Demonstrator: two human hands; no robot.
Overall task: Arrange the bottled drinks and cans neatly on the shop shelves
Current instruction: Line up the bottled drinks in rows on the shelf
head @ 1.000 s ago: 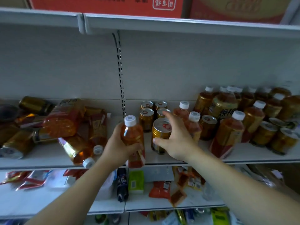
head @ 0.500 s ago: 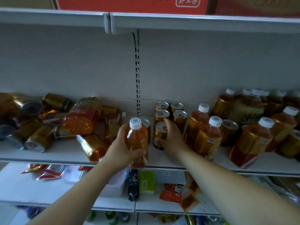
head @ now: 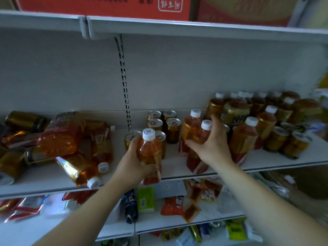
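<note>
- Left hand [head: 132,166] holds an upright bottle [head: 150,157], fingers wrapped round it, before the cans [head: 164,125].
- Right hand [head: 213,144] grips a second bottle [head: 199,144] on the shelf [head: 266,160], fingers curled.

Grey back panel [head: 195,71], slotted upright [head: 124,80], white shelf boards [head: 44,180]; red cartons [head: 106,8] above; dim light.

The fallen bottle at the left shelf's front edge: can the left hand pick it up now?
Probably not: the left hand grips a tea bottle; the path to the fallen bottle looks free.
</note>
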